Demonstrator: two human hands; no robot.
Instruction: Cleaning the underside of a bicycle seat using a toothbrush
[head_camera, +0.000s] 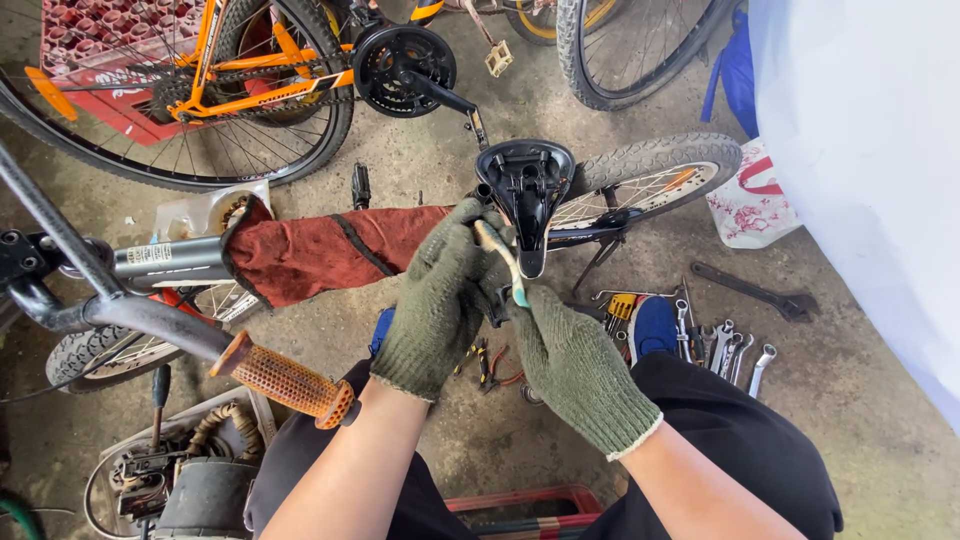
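Both my hands wear olive knit gloves. My left hand (438, 300) grips the seat post area just under an upturned black bicycle saddle (526, 190). My right hand (572, 362) holds the lower end of a slim light-coloured tool (500, 258) whose tip reaches up to the saddle clamp. The saddle belongs to a small bicycle lying upside down, its frame wrapped in a dark red cloth (320, 250). Its knobby rear tyre (650, 170) lies just right of the saddle.
An orange handlebar grip (285, 382) juts in at lower left. Several spanners (735, 350) and pliers (490, 362) lie on the concrete floor. An orange bicycle (250, 80) stands at the back, a red crate (100, 40) behind it. A white sheet (870, 170) fills the right.
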